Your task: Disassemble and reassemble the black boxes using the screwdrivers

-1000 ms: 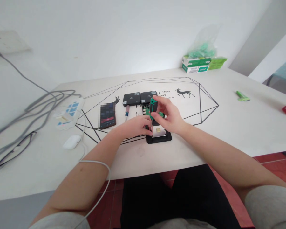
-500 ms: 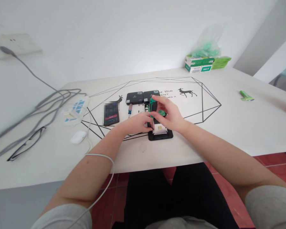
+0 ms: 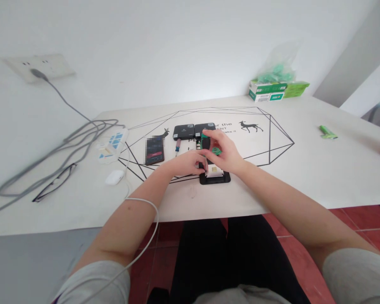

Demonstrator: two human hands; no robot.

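Observation:
My right hand (image 3: pixel 227 154) is wrapped round the green and black handle of a screwdriver (image 3: pixel 205 142), which points down. Below it lies an opened black device (image 3: pixel 222 180) with a white block (image 3: pixel 214 170) bearing a gold-coloured square. My left hand (image 3: pixel 190 163) rests at the device's left side, thumb and fingers pinched together near the screwdriver's lower end; what they grip is hidden. A green circuit board (image 3: pixel 216 150) shows just under my right hand's fingers. The screwdriver's tip is too small to make out.
Two closed black boxes (image 3: pixel 183 132) stand behind my hands. Left of them lie a small screwdriver (image 3: pixel 177 146), a phone (image 3: pixel 154 151), a white earphone case (image 3: pixel 115 177), a parts box (image 3: pixel 116 141), glasses (image 3: pixel 55 183) and grey cables (image 3: pixel 90 131). A white cable (image 3: pixel 156 213) crosses my left forearm. Green boxes (image 3: pixel 267 87) stand by the wall.
The camera view has shifted a little, so the scene sits slightly further right. My hands keep nearly the same place at the device, and the screwdriver handle shows less behind my fingers.

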